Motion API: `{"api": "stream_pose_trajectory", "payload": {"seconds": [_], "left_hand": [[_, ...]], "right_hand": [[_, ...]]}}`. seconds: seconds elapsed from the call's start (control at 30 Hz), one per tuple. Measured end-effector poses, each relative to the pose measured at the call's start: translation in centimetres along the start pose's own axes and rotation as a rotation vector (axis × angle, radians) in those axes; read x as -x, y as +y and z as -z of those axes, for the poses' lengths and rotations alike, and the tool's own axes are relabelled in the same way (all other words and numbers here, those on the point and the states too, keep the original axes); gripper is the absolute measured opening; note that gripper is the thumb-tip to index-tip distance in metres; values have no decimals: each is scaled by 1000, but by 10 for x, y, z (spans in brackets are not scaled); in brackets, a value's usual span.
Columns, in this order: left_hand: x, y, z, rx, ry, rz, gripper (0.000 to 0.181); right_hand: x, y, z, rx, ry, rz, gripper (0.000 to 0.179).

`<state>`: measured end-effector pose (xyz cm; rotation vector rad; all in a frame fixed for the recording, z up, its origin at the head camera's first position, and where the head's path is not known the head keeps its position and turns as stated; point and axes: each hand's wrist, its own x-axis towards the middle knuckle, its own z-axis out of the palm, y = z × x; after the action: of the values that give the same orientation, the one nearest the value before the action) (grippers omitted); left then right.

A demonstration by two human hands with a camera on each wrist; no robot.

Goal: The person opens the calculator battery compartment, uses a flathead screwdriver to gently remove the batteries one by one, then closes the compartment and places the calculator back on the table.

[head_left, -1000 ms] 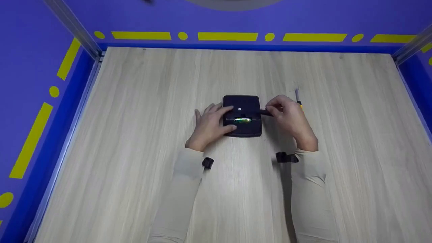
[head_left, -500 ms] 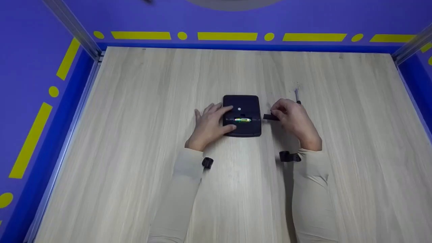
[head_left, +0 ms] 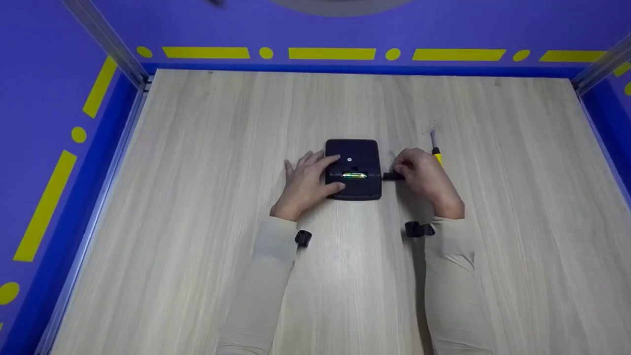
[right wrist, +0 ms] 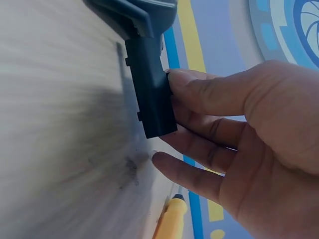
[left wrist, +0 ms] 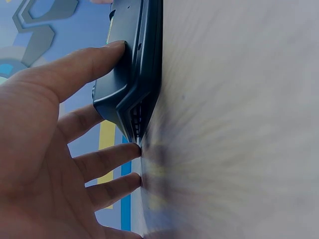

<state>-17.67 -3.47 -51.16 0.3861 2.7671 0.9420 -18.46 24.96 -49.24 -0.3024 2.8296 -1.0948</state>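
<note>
In right hand [head_left: 424, 172]: black 2-tabbed strip [right wrist: 151, 89].

Readable text or signs — none.

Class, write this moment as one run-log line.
left grip: on black device | right grip: pinches black strip | battery: exposed | screwdriver: on table

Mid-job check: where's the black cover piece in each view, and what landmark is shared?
Head: black cover piece just right of centre, pinched by the right hand.
Left wrist: not visible.
Right wrist: upper middle.
Shared landmark: black device, central in head, top in both wrist views.
</note>
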Motion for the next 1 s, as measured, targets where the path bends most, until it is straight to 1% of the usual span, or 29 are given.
{"api": "stream_pose_trajectory", "payload": {"seconds": [0.17,0.43,0.7,1.0], "left_hand": [[0,0,-1,3,5,-3,69],[0,0,0,9,-1,1,69],[0,0,0,10,-8,9,69],[1,0,0,13,-5,-3,69]], "right_hand": [[-1,3,-3,14,14,-13,6],[-2,6,-6,24,22,-62,8],[-3,7,-7,34,15,-67,8],[-3,5,-7,37,7,-82,7]]}}
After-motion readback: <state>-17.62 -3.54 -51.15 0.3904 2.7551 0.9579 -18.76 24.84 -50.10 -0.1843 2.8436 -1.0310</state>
